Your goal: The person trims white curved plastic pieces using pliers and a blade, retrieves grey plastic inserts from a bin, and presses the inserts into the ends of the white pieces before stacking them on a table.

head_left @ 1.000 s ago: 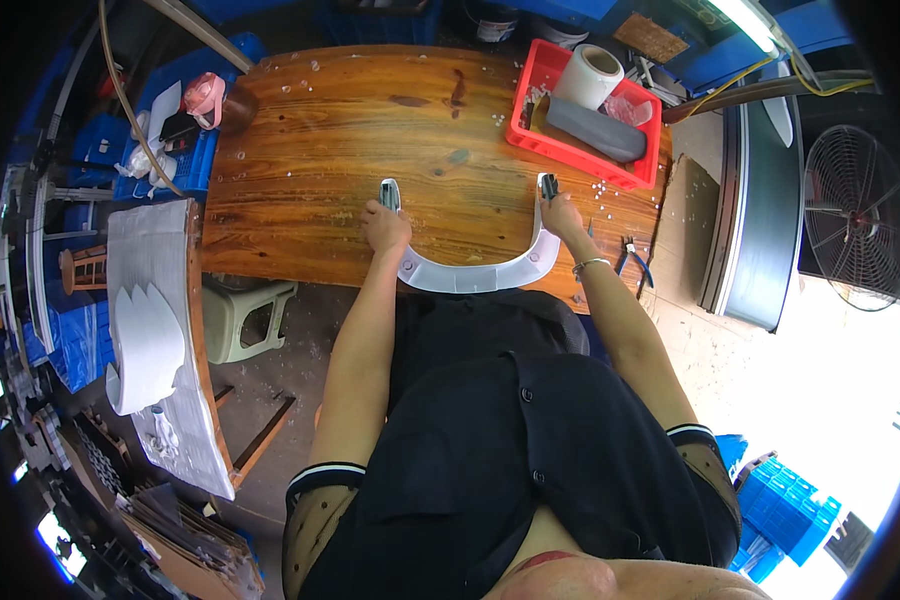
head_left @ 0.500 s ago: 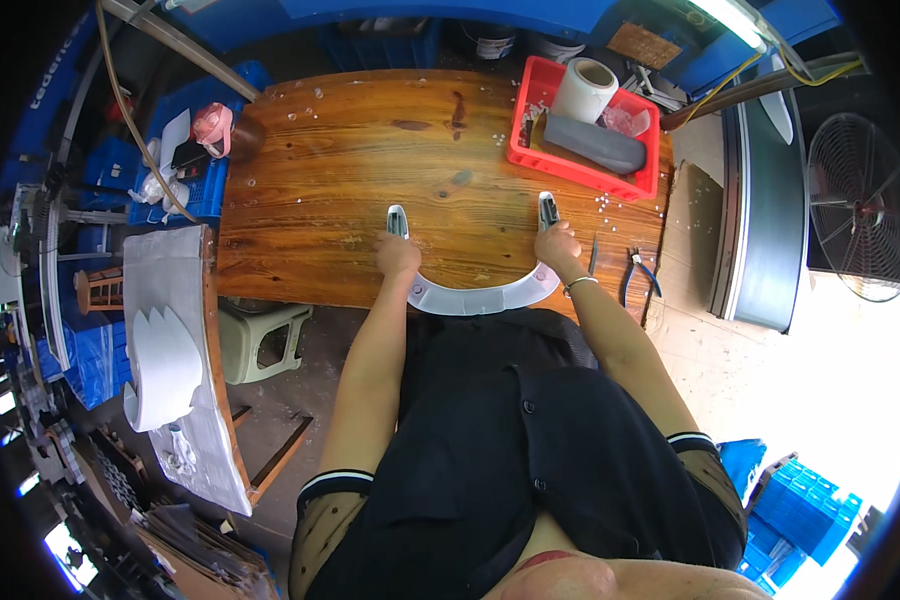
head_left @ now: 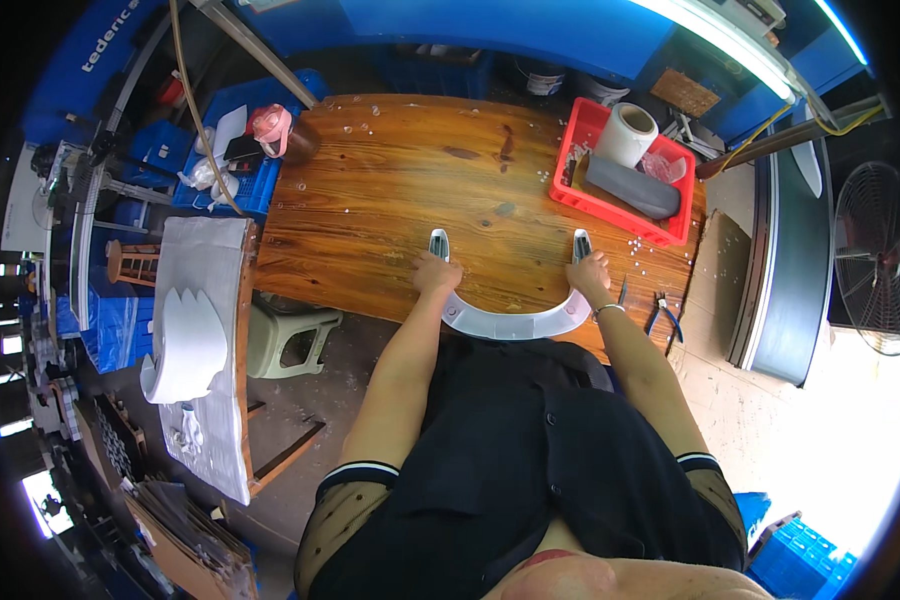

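A white U-shaped plastic piece [head_left: 515, 326] lies at the near edge of the wooden table, its curved middle toward my body and its two arms pointing away. Around its left arm my left hand [head_left: 435, 272] is closed, and my right hand [head_left: 589, 274] grips the right arm the same way. Beyond each hand sticks out a rounded tip with a dark slot. My fingers hide parts of both arms. To the right of my right hand lie a thin dark tool [head_left: 623, 290] and blue-handled pliers [head_left: 662, 318].
The wooden table [head_left: 390, 180] carries a red bin [head_left: 618, 228] at the far right, holding a white roll [head_left: 625, 135] and a grey block [head_left: 630, 187]. White bits lie scattered near it. A blue crate [head_left: 260, 190], a pink-lidded jug [head_left: 273, 130] and a stool [head_left: 288, 335] are leftward.
My view has shifted, so the whole scene sits farther right and slightly lower. Both hands keep their hold, and the white piece stays at about the same spot on the table.
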Demonstrator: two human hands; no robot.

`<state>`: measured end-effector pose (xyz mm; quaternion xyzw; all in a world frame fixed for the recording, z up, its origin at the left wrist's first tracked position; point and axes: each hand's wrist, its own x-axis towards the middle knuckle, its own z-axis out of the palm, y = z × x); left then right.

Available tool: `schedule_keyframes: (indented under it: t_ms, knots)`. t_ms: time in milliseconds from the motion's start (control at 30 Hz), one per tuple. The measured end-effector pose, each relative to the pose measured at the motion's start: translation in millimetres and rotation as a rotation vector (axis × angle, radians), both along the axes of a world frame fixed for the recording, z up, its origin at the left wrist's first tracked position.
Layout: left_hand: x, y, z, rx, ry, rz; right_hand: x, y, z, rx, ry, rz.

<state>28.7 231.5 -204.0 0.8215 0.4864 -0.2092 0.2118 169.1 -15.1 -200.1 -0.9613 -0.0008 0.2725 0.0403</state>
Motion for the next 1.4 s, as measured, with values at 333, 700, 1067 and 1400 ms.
schedule_keyframes:
  t_ms: [333, 700, 1067, 1400]
  knots:
    - [4.2, 9.6, -10.1, 0.046, -0.033, -0.064, 12.4, -11.4, -30.7, 0.032, -0.103, 0.072]
    - [-17.0, 28.4, 27.7, -0.845, -1.013, 0.496, 14.2, -43.8, 45.1, 1.242, 0.206, -0.325]
    - [-52.7, 17.6, 192.2, -0.664, -1.430, -0.012, -27.4, -55.3, 189.3, 1.511, -0.092, 0.049]
    - [-76.6, 6.3, 195.4, -0.679, -1.424, 0.111, -50.6, -61.9, 193.0, 1.604, -0.017, -0.044]
